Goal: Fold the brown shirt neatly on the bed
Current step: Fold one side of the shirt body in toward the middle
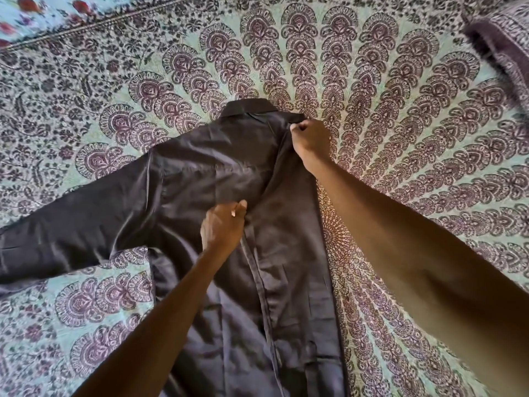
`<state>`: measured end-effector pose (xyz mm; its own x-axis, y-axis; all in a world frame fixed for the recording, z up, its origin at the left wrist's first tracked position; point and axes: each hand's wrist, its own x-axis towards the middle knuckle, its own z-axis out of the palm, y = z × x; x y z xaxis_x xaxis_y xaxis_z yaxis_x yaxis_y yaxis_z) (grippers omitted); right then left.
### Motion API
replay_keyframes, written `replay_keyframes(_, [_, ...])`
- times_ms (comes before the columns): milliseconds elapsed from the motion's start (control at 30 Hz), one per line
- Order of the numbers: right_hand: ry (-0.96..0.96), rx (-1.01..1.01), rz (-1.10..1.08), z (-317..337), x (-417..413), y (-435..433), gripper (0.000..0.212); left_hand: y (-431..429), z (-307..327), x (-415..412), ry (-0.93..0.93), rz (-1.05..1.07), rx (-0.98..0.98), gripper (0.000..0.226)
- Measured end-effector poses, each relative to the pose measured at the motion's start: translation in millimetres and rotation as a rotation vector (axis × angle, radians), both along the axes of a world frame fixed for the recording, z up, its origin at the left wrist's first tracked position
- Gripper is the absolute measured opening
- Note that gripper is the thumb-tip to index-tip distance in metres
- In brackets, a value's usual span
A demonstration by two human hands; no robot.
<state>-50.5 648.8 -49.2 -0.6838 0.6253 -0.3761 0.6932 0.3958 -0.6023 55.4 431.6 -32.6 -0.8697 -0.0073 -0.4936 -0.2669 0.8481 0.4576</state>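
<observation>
The brown shirt [200,173] lies on the bed [415,144], collar away from me and hem toward me. Its right side is folded over the middle, forming a straight edge down the right. The left sleeve stretches out flat to the left edge of the view. My right hand [310,137] pinches the folded shoulder just beside the collar. In the middle of the shirt, my left hand [223,224] pinches the cloth at the inner edge of the folded panel.
The bed is covered with a pale green sheet printed with dark purple paisley fans. A folded patterned cloth or pillow [503,44] lies at the far right corner. A floral cloth [43,12] shows at the top left.
</observation>
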Motion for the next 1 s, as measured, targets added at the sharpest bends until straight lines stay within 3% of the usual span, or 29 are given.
replay_keyframes(167, [0.035,-0.105,0.023,5,-2,2,0.03,29,0,-33,-0.085,-0.085,0.164,0.033])
replay_keyframes(367, [0.025,-0.08,0.073,9,-4,4,0.023,37,-4,-48,-0.093,-0.107,0.025,0.024])
replay_keyframes(533, [-0.02,0.005,0.167,6,12,1,0.033,38,-8,-47,-0.09,-0.173,-0.009,0.027])
replay_keyframes(733, [-0.011,0.031,0.052,0,16,5,0.025,33,-7,-40,-0.087,-0.176,0.05,0.032])
replay_keyframes(1000, [0.019,0.048,0.099,-3,23,9,0.029,33,0,-27,0.024,-0.32,-0.124,0.018])
